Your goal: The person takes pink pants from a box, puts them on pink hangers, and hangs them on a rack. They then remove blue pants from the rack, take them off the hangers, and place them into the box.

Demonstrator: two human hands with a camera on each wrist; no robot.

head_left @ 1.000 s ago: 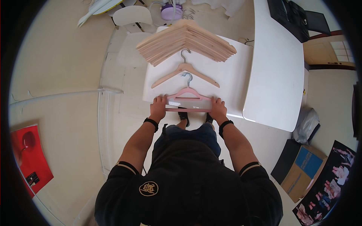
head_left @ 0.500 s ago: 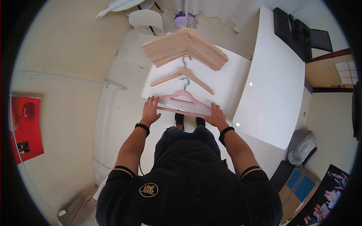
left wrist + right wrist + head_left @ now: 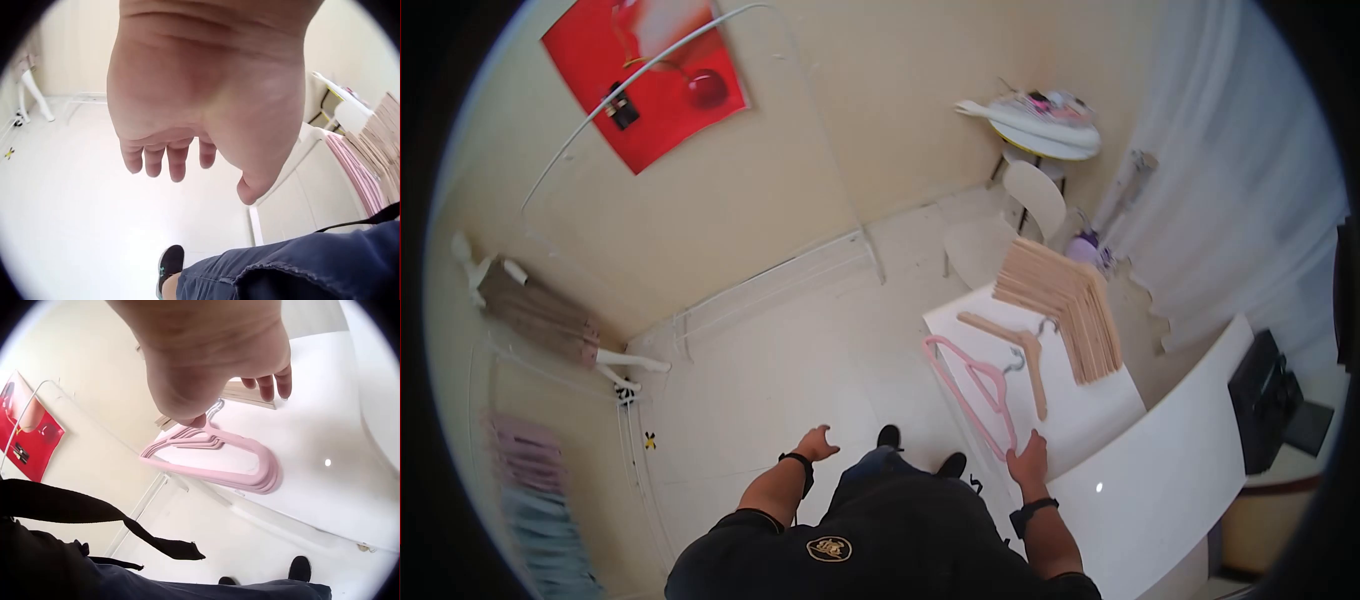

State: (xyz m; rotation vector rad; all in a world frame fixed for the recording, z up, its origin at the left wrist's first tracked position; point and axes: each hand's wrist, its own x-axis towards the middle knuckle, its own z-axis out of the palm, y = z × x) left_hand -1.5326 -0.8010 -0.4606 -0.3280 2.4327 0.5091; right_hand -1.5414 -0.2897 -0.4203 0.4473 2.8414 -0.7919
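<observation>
The pink hangers (image 3: 975, 388) lie flat in a small stack on the white table (image 3: 1090, 410). They run along the edge that faces the open floor, with one end close to the near corner. In the right wrist view the stack (image 3: 219, 459) looks neatly nested, hooks together.

The right hand (image 3: 1030, 458) is at that near corner, just beside the end of the stack. Its fingers are loosely straight and grip nothing; whether the thumb brushes a hanger I cannot tell. The left hand (image 3: 815, 442) is well away from the table, out over the floor, fingers spread and empty.

Further in on the table lies one wooden hanger (image 3: 1015, 345), and beyond it, towards the far edge, a fanned pile of wooden hangers (image 3: 1065, 305).

As I judge it, the pink set is laid down and let go, so that step looks finished. No hanger is in either hand, and the wooden ones lie untouched.

A clothes rack (image 3: 535, 315) stands by the wall to the left.
</observation>
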